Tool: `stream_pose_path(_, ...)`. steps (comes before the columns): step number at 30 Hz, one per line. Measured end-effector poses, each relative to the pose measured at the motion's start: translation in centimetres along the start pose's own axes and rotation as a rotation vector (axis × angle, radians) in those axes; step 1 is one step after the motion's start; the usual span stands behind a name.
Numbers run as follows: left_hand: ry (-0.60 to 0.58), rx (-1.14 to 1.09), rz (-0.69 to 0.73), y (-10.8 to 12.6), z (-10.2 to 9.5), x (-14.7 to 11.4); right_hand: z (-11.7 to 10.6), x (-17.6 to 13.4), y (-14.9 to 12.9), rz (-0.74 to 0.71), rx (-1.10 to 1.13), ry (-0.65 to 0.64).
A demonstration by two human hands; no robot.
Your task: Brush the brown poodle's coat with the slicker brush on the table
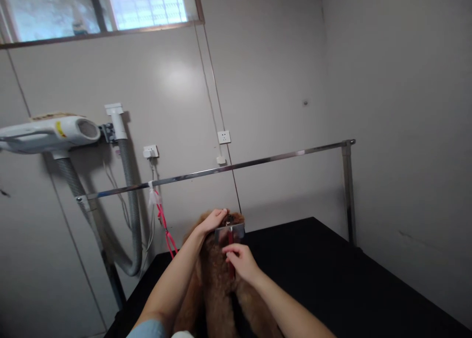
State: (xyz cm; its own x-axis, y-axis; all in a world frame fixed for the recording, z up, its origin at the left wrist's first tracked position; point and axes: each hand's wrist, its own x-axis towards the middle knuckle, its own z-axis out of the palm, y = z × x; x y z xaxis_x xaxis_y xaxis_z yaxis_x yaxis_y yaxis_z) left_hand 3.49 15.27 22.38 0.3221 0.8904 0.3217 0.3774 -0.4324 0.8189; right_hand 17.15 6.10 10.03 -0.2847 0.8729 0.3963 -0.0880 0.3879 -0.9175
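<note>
A brown, curly-coated dog point(217, 274) is close in front of me on the black table top. My left hand point(214, 221) is closed on the fur at the dog's far end, with its fingertips curled over the coat; which body part lies under them I cannot tell. In my right hand point(241, 260) is a slicker brush point(238, 231) with a wide, flat grey head and a red handle. The brush head lies at the coat just below my left fingers, its pin side hidden.
A metal rail point(258, 164) on posts runs along the back of the black table point(317, 269). A pink lead point(166, 230) hangs from it at left. Beyond, a white dryer point(55, 134) with a grey hose point(130, 205) is mounted near wall sockets point(223, 137).
</note>
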Motion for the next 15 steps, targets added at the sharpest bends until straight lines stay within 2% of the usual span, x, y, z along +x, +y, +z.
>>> stream_pose_path(1,0.000,-0.002,-0.002,-0.1,-0.2,-0.1,0.3,0.4,0.2,0.008,-0.018,0.008)
stream_pose_path(2,0.011,-0.013,-0.004,-0.2,-0.4,-0.3,0.7,0.5,0.7,0.081,-0.019,-0.041)
stream_pose_path(4,0.068,-0.050,-0.009,-0.3,-0.8,-0.7,1.8,0.0,1.9,0.297,0.007,-0.234)
stream_pose_path(5,0.106,-0.072,-0.011,-0.4,-1.1,-0.9,2.3,-0.3,2.3,0.351,0.019,-0.303)
stream_pose_path(6,0.144,-0.092,-0.013,-0.5,-1.4,-1.0,2.6,-0.5,2.5,0.344,0.024,-0.323)
stream_pose_path(7,0.175,-0.107,-0.017,-0.7,-1.7,-1.1,2.8,-0.5,2.3,0.271,0.015,-0.288)
stream_pose_path(9,0.215,-0.123,-0.024,-1.0,-2.4,-1.1,2.8,0.1,1.3,0.053,-0.018,-0.131)
stream_pose_path(10,0.233,-0.133,-0.031,-1.2,-2.8,-1.1,2.7,0.5,0.7,-0.001,-0.035,-0.073)
stream_pose_path(11,0.254,-0.145,-0.037,-1.4,-3.1,-1.1,2.7,0.9,0.2,0.010,-0.046,-0.062)
stream_pose_path(12,0.278,-0.158,-0.044,-1.5,-3.5,-1.1,2.7,1.3,-0.1,0.078,-0.043,-0.093)
stream_pose_path(15,0.358,-0.193,-0.077,-1.9,-4.6,-1.4,2.8,1.8,-0.7,0.351,0.031,-0.311)
